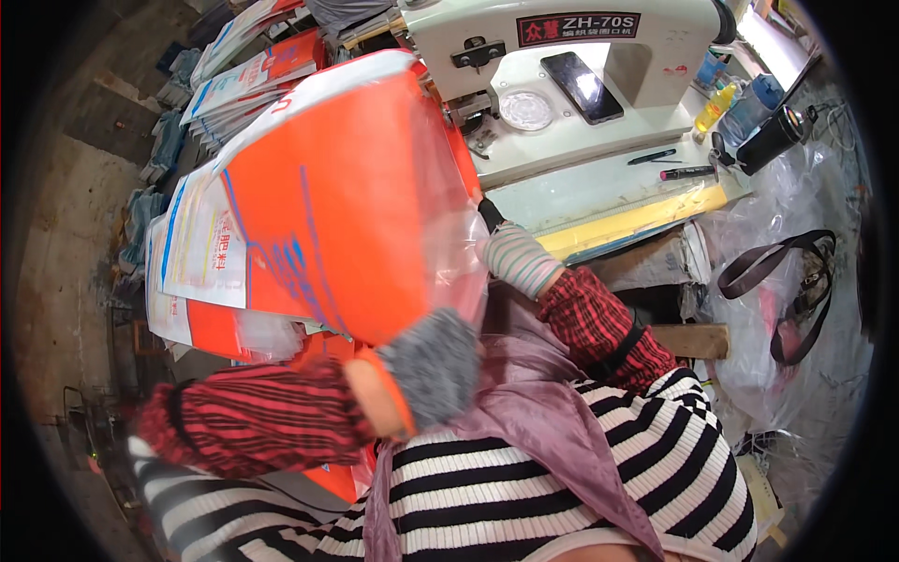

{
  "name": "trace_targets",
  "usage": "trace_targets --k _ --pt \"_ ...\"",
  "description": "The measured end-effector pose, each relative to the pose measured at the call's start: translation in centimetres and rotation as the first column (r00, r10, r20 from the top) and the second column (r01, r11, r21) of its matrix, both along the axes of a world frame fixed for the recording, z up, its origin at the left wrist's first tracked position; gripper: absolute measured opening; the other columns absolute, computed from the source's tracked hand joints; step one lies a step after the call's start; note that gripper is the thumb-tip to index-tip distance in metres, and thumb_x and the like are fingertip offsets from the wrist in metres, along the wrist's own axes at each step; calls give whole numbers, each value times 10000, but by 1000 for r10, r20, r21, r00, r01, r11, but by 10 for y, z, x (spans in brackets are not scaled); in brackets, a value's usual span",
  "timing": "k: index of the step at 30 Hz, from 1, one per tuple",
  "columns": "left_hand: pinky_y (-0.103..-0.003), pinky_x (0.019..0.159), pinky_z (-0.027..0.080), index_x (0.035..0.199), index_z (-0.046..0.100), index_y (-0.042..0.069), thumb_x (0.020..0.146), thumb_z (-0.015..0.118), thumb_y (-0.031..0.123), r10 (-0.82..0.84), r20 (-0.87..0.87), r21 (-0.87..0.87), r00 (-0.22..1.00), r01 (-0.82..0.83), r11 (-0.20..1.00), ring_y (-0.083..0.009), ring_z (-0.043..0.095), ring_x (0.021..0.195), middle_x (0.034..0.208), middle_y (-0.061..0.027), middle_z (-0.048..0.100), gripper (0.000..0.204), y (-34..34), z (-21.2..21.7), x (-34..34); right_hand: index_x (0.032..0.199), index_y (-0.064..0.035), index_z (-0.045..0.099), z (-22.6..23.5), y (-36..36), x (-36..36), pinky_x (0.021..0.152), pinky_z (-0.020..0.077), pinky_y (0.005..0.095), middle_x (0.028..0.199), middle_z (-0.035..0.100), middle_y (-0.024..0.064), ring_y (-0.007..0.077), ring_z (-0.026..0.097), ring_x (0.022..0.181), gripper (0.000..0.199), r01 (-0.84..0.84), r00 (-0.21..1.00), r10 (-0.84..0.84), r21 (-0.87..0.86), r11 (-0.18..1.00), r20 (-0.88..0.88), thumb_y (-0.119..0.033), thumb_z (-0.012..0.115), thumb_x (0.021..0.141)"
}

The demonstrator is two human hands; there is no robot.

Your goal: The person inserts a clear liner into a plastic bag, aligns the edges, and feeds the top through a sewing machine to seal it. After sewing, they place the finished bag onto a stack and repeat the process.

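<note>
A large orange and white woven bag [323, 206] with blue print spans the area left of the white sewing machine [646, 70]. Its far right edge reaches the machine's needle end, and a clear plastic liner [454, 234] shows along its right side. My right hand [521, 260], in a striped glove with dark fingertips, is closed at the bag's right edge, just in front of the machine bed. Against the bag's near lower corner is my left hand [431, 367], in a grey glove with an orange cuff. Motion blurs it and its fingers are hidden.
Stacks of folded bags [253, 80] stand at the far left. On the machine lies a phone [582, 87]; pens [686, 173], a yellow bottle [716, 108] and a black cup [775, 140] are to its right. A dark strap [787, 248] lies over clear plastic sheeting [749, 393].
</note>
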State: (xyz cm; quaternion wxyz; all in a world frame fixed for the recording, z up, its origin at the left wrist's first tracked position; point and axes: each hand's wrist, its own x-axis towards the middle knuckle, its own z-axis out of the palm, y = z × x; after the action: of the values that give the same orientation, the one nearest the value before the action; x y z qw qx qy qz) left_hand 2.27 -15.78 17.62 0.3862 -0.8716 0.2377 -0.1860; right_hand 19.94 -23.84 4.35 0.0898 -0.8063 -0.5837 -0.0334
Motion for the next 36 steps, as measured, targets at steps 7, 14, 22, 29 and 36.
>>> trace_targets --k 7,14,22,29,36 --pt "-412 488 493 792 644 5 763 479 105 -539 -795 -591 277 -160 790 -268 609 604 670 -124 596 195 -3 -45 18 716 -24 658 10 19 -29 656 499 408 735 643 171 306 646 733 182 273 844 -209 60 960 -493 -125 512 759" --pt "-456 485 432 658 663 74 654 565 139 -68 -789 -250 611 -217 944 -267 578 584 595 -137 586 118 40 16 51 952 -7 635 44 36 17 732 512 403 927 649 192 312 642 863 243 409 730 -519 -324 853 -445 -142 493 808" --pt "-374 524 449 748 705 99 687 582 140 -159 -926 -231 342 -182 956 -223 626 679 704 -64 647 144 -35 -15 98 1182 -5 520 28 35 36 744 501 408 964 639 204 336 627 900 421 302 705 -405 -271 914 -582 -223 500 822" --pt "-370 633 494 890 706 124 784 532 181 209 -939 163 272 -181 970 -245 643 774 840 -52 671 211 -24 39 118 1174 6 504 47 27 14 691 501 447 904 647 200 335 637 838 429 323 697 -484 -371 871 -529 -238 480 822" --pt "-411 597 493 770 701 68 691 552 123 -124 -921 -233 368 -270 934 -275 640 687 731 -93 657 177 -23 -13 105 876 -26 681 50 68 57 700 523 387 893 652 200 330 647 838 190 409 746 -479 -250 878 -463 -129 575 757"
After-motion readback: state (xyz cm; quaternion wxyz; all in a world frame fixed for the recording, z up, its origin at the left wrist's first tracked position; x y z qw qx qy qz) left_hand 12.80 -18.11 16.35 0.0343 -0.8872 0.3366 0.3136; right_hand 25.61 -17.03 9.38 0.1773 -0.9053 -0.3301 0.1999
